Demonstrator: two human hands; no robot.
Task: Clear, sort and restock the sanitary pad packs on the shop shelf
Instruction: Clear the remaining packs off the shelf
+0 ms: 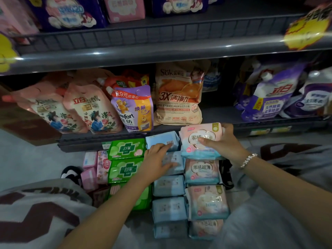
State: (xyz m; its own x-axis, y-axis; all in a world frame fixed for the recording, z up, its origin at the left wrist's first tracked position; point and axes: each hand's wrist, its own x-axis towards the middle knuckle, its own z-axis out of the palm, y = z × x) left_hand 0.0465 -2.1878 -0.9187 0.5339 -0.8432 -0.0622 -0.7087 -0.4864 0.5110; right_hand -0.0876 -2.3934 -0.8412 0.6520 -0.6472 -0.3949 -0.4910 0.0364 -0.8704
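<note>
Sanitary pad packs lie in rows on the floor in front of the shelf. My right hand [221, 141] grips a pink-and-blue pack [201, 141] at the far end of its row, thumb across the front. My left hand [158, 159] rests with spread fingers on a pale blue pack [173, 161], fingertips reaching a second blue pack [162, 140] with a barcode. Beside them lie green packs [126, 149] and small pink packs [89, 168]. More pink-and-blue packs [202, 171] and blue packs [168, 186] run toward me.
The lower shelf [215, 114] holds detergent refill pouches: pink ones left, a purple Comfort pouch [133, 108], an orange bag [177, 92], purple-white pouches right. The upper shelf [161, 38] carries large purple and pink packs. My knees flank the rows; a shoe [71, 173] sits left.
</note>
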